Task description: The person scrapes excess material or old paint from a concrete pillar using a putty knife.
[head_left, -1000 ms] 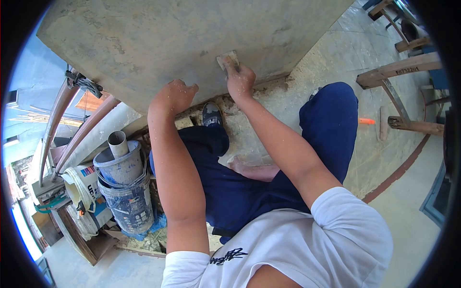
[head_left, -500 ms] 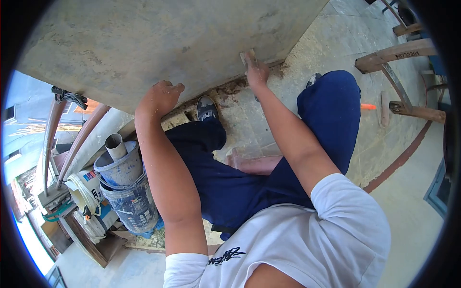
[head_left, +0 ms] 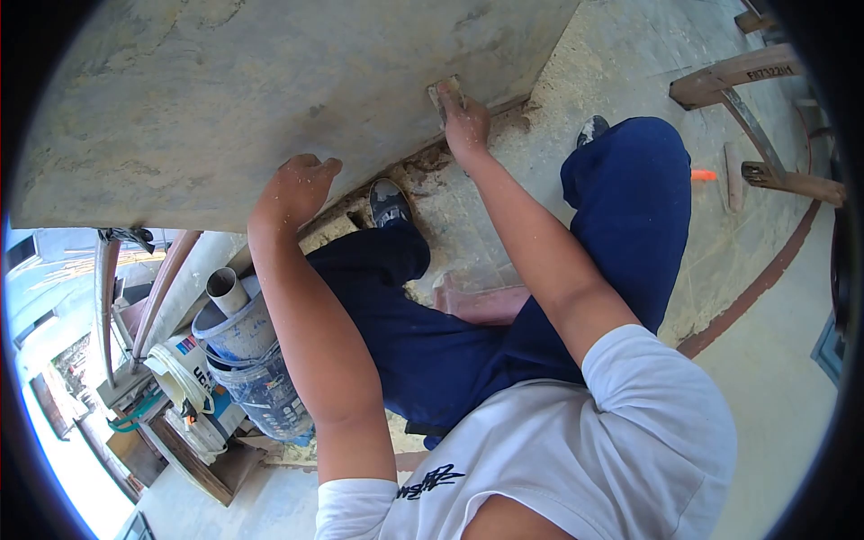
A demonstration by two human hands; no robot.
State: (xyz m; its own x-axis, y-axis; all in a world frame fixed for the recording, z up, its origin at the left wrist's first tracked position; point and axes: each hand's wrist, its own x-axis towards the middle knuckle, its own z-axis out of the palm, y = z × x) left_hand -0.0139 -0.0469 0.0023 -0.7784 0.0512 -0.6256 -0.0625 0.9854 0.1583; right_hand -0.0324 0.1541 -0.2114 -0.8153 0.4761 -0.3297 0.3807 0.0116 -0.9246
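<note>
Past the right hand (head_left: 469, 128), beam (head_left: 727, 82) marked "7322"

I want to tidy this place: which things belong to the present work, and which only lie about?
Apparently in use:
flat piece in the right hand
grey slab behind it

Apparently lying about:
stained buckets
pipe
orange object
wooden frame

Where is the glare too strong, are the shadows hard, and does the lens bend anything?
Head view throughout: glare whites out the lower left edge; the mottled grey, plaster-like surface is softly lit, without hard shadows; the reddish-brown floor stripe looks curved, probably from lens distortion.
</note>
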